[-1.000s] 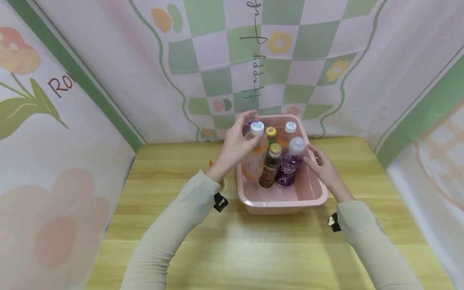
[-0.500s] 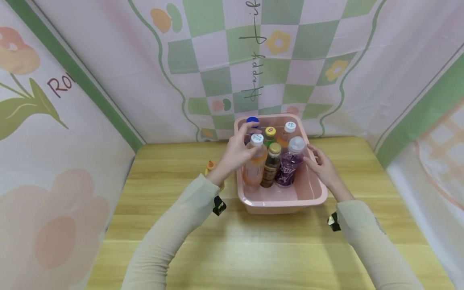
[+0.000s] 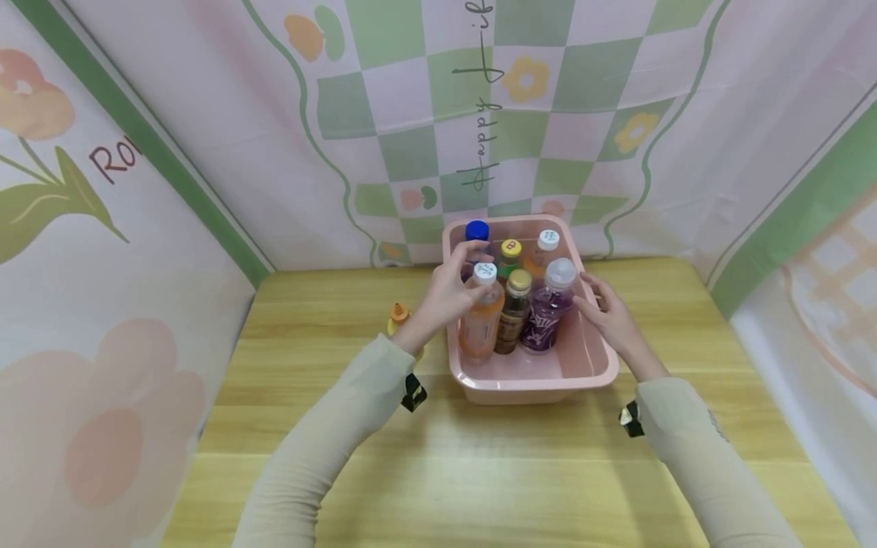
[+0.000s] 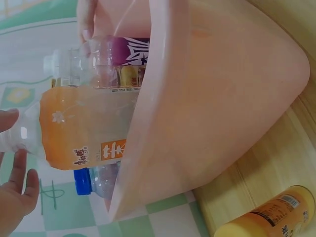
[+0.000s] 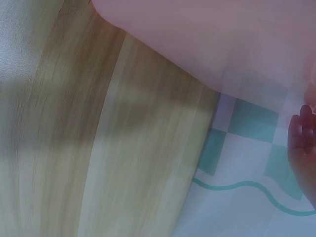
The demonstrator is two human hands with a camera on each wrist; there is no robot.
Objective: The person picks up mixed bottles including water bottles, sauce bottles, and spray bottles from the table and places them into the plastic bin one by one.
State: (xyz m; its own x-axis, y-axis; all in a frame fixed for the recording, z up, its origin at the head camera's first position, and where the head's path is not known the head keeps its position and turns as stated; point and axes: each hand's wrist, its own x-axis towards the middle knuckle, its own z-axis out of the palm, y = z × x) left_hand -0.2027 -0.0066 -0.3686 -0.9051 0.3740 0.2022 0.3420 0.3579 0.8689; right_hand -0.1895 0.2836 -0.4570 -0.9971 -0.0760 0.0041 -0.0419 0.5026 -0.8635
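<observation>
My left hand (image 3: 452,288) has its thumb and fingers round the neck of an orange-labelled drink bottle (image 3: 481,329). The bottle stands upright in a pink plastic basin (image 3: 530,387), at the left side. In the left wrist view, the thumb and a finger touch the clear neck (image 4: 24,131). My right hand (image 3: 611,316) holds the basin's right rim, thumb inside and fingers outside. Beside the held bottle stand a brown bottle with a gold cap (image 3: 512,316) and a purple drink bottle (image 3: 546,312). Only part of the right hand (image 5: 303,153) shows in its wrist view.
Farther back in the basin are a blue-capped bottle (image 3: 477,230), a yellow-capped bottle (image 3: 510,251) and another white-capped orange bottle (image 3: 546,247). A yellow bottle with an orange tip (image 3: 398,316) stands left of the basin on the wooden table (image 3: 438,472). A patterned curtain (image 3: 411,137) hangs behind.
My left hand has lowered the orange-labelled bottle deeper into the basin and slightly toward the front. The blue cap behind has come into view. The right hand keeps its place.
</observation>
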